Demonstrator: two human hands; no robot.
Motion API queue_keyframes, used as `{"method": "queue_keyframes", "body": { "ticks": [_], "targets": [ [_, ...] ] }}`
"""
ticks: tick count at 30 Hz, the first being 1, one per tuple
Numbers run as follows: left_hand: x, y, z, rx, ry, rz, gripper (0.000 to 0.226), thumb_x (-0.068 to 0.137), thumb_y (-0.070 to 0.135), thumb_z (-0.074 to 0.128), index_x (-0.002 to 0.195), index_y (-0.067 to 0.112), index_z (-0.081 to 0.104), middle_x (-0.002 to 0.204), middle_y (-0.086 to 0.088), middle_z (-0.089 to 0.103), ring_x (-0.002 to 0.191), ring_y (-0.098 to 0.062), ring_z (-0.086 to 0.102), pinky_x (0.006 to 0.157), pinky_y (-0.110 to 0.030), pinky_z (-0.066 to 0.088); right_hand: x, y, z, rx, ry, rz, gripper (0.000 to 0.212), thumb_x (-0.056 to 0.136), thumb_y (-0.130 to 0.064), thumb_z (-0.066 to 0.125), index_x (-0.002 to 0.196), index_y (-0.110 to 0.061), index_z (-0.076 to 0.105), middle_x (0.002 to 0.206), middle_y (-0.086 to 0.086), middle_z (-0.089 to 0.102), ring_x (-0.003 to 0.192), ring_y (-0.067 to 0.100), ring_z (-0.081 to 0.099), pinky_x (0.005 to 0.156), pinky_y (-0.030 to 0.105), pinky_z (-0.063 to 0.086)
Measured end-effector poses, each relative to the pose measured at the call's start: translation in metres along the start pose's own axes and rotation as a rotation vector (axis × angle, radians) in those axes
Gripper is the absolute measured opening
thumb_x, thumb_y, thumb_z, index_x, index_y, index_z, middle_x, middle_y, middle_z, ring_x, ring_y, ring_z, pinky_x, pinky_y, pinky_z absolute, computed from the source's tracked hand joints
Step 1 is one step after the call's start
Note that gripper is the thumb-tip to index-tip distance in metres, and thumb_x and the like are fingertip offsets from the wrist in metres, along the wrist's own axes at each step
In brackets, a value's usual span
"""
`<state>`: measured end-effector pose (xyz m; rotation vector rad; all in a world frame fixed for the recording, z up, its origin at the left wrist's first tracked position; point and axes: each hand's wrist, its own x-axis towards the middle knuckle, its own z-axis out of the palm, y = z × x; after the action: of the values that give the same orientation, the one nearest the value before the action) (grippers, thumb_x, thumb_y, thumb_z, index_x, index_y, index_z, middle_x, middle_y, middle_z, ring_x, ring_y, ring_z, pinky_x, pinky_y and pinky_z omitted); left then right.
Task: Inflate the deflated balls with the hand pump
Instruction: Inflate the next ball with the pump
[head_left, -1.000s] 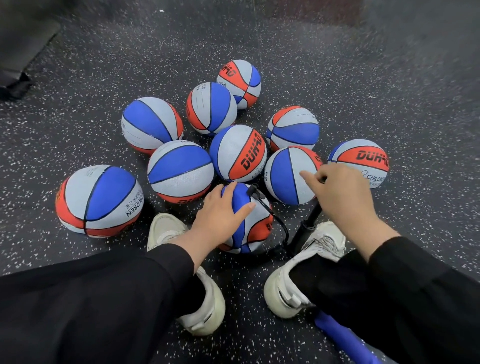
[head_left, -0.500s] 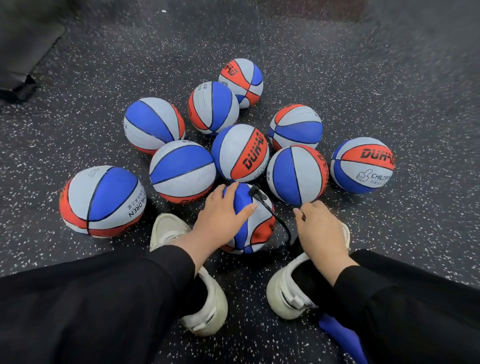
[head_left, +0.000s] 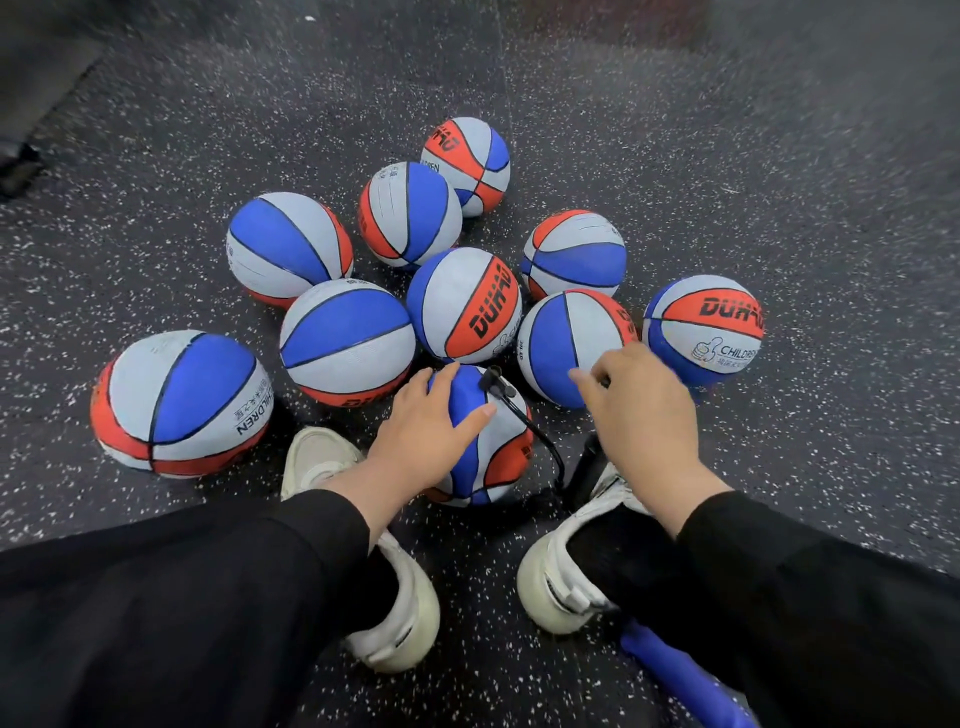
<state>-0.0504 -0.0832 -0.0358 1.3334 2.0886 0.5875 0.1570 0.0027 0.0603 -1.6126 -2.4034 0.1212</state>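
Ten red, white and blue balls sit clustered on the dark speckled floor, and the nearest ball is the one in play, wedged between the two white shoes. The left hand lies over its near-left side, fingers spread and fairly straight, palm pressing down on the blue panel rather than curling round it. A black hose runs from a fitting on top of that ball, down its right side, to the foot of the hand pump, whose black barrel stands tilted just beside the right shoe. The right hand sits on top of the pump, fingers curled round its handle, though the handle itself is almost wholly hidden under the knuckles. Behind that hand, a blue and white ball touches the lettered ball at the middle of the cluster. Off to the left, one big ball rests apart from the pack. The left shoe points up towards the ball being pumped. Something blue pokes out at bottom right; what it is, I cannot tell.
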Motion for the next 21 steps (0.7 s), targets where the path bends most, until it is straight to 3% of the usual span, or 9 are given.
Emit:
{"method": "queue_keyframes", "body": {
  "ticks": [3,8,11,14,18,21],
  "targets": [
    [0.0,0.001,0.0,0.002,0.003,0.001,0.086,0.092,0.076,0.043,0.161,0.031,0.019,0.166,-0.006,0.02,0.153,-0.028,0.018,0.123,-0.05,0.025,-0.019,-0.003,0.024,-0.01,-0.035,0.008,0.046,0.096,-0.057,0.051,0.076,-0.017,0.058,0.087,0.001,0.051,0.073,0.026,0.051,0.06,0.037,0.045],
    [-0.003,0.001,-0.001,0.015,-0.011,-0.004,0.087,0.092,0.078,0.041,0.161,0.032,0.017,0.167,-0.006,0.018,0.154,-0.027,0.016,0.122,-0.053,0.025,-0.035,0.009,0.055,-0.011,-0.085,0.041,0.05,0.101,-0.051,0.029,0.074,-0.017,0.053,0.084,0.006,0.052,0.076,0.034,0.056,0.063,0.042,0.046],
    [-0.003,-0.001,-0.001,0.009,-0.013,-0.002,0.088,0.09,0.08,0.04,0.161,0.033,0.017,0.167,-0.005,0.019,0.154,-0.027,0.016,0.122,-0.053,0.027,-0.032,0.023,0.053,-0.088,-0.13,0.028,0.036,0.103,-0.036,0.045,0.082,-0.011,0.062,0.085,0.009,0.055,0.073,0.034,0.059,0.058,0.035,0.041],
    [-0.004,-0.002,-0.001,0.013,-0.018,-0.006,0.089,0.09,0.081,0.039,0.161,0.033,0.016,0.167,-0.005,0.019,0.154,-0.028,0.016,0.121,-0.054,0.027,-0.024,0.024,0.037,-0.24,-0.171,-0.119,0.016,0.097,-0.019,0.061,0.086,-0.008,0.065,0.077,0.005,0.053,0.071,0.032,0.059,0.052,0.033,0.036],
    [-0.002,0.0,-0.002,0.02,-0.009,-0.01,0.085,0.092,0.078,0.04,0.161,0.034,0.016,0.166,-0.004,0.018,0.153,-0.028,0.017,0.121,-0.053,0.028,0.008,0.012,0.001,-0.123,-0.075,-0.142,0.029,0.102,-0.022,0.051,0.074,-0.013,0.051,0.071,0.004,0.05,0.066,0.032,0.053,0.056,0.035,0.039],
    [0.0,-0.003,0.0,0.01,0.0,0.001,0.084,0.093,0.077,0.041,0.161,0.033,0.018,0.165,-0.004,0.021,0.152,-0.028,0.019,0.121,-0.052,0.028,0.029,0.007,-0.023,-0.156,0.001,-0.154,0.042,0.103,-0.03,0.049,0.066,-0.01,0.047,0.069,0.008,0.051,0.063,0.033,0.049,0.053,0.035,0.032]
  ]
}}
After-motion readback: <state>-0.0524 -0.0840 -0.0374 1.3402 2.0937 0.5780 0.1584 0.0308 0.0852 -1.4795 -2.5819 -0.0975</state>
